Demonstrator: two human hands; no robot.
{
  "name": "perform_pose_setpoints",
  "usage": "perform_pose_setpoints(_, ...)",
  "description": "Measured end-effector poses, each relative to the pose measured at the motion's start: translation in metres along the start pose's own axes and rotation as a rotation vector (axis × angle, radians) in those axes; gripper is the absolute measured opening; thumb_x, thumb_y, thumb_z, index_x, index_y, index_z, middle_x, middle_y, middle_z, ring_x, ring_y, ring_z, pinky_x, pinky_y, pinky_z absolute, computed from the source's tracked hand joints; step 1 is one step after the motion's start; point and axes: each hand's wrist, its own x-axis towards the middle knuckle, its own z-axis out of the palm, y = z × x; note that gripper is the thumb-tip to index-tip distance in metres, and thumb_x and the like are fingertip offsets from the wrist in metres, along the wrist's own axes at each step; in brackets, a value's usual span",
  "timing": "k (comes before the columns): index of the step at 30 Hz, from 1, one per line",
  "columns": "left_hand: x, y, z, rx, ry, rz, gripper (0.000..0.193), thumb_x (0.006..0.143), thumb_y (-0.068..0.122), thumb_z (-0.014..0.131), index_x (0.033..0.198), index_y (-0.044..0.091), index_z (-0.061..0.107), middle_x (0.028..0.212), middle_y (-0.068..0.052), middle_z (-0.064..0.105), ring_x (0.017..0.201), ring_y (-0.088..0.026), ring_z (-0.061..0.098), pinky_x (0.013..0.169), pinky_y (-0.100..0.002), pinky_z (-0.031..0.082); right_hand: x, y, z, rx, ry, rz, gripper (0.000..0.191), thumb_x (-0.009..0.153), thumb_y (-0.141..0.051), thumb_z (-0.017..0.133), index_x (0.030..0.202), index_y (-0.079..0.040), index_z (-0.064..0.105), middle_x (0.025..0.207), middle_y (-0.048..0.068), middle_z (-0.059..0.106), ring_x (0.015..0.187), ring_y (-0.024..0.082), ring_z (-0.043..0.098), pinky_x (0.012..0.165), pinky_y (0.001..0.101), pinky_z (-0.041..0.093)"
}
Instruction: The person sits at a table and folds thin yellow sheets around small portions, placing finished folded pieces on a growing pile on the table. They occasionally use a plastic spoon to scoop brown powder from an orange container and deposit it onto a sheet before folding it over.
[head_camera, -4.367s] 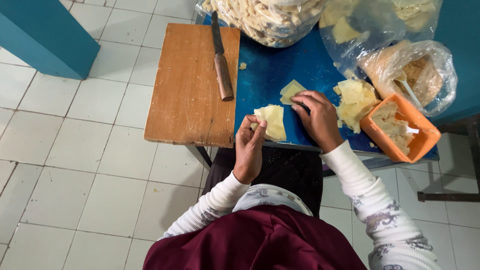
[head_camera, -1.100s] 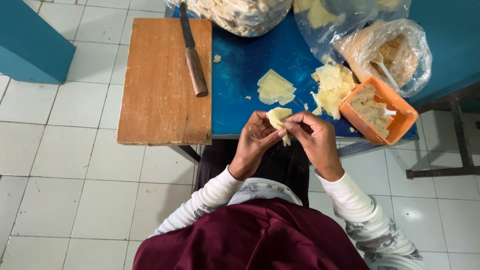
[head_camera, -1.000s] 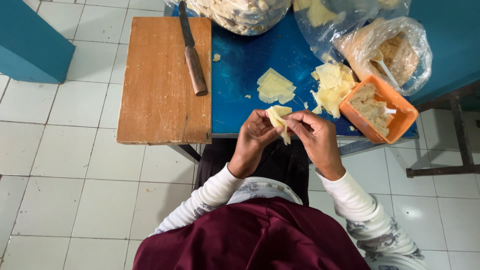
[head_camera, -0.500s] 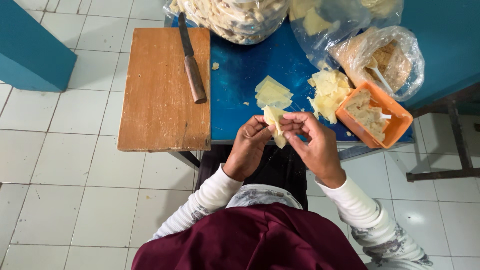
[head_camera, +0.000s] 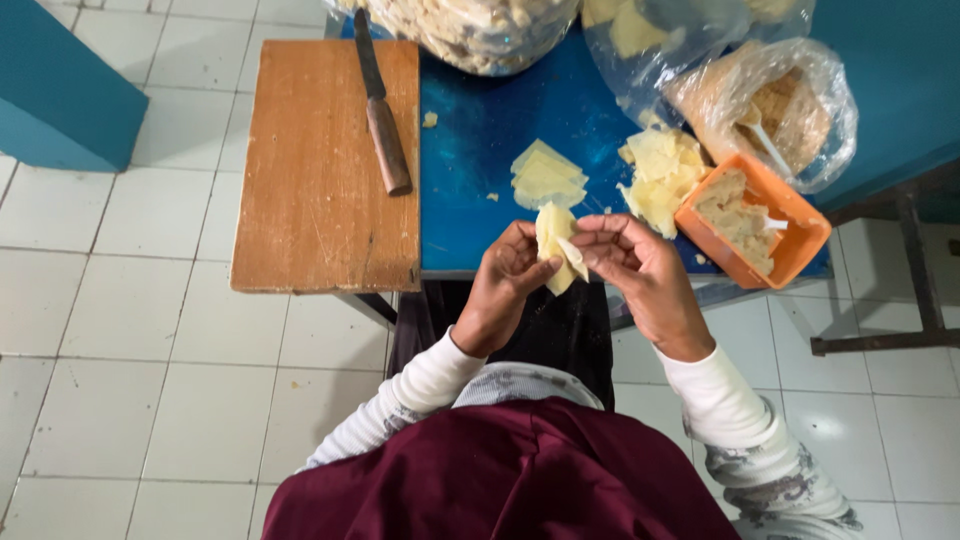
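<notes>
Both hands hold one pale yellow dough wrapper (head_camera: 556, 248) just above the near edge of the blue table (head_camera: 480, 130). My left hand (head_camera: 505, 285) cups it from the left, and my right hand (head_camera: 630, 265) pinches its right edge with the fingertips. Just beyond the hands, a small stack of flat wrappers (head_camera: 545, 175) lies on the table. A larger heap of wrappers (head_camera: 660, 175) sits to the right, against an orange tub of filling (head_camera: 750, 215) with a white spoon in it.
A wooden cutting board (head_camera: 325, 170) covers the table's left end, with a wooden-handled knife (head_camera: 380, 110) on it. Clear plastic bags of food (head_camera: 770, 95) and a full bag (head_camera: 470, 30) line the far side. White tiled floor lies below, a teal block (head_camera: 60, 100) at left.
The wrapper was lifted off the table and brought up between both hands. Over the last second the hands have kept folding and pinching it, shifting slightly.
</notes>
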Motion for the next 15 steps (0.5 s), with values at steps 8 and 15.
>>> perform_pose_setpoints(8, 0.000, -0.003, 0.004, 0.154, 0.061, 0.119, 0.031, 0.099, 0.008, 0.074, 0.118, -0.001, 0.052, 0.110, -0.010, 0.067, 0.098, -0.011, 0.068, 0.083, -0.027, 0.058, -0.006, 0.006, 0.007, 0.033, -0.023, 0.011, 0.026, 0.100, -0.010, 0.064, 0.123, 0.001, 0.064, 0.113, 0.004, 0.069, 0.103, 0.009, 0.064, 0.093, 0.0251, 0.050)
perform_pose_setpoints(15, -0.003, 0.001, 0.004, 0.451, 0.092, 0.191, 0.029, 0.095, 0.004, 0.074, 0.117, -0.004, 0.055, 0.108, -0.011, 0.069, 0.095, -0.011, 0.071, 0.080, -0.026, 0.063, -0.008, 0.000, 0.012, -0.068, -0.007, -0.015, 0.019, 0.100, -0.014, 0.068, 0.113, 0.000, 0.069, 0.101, 0.005, 0.071, 0.090, 0.007, 0.066, 0.083, 0.0241, 0.054)
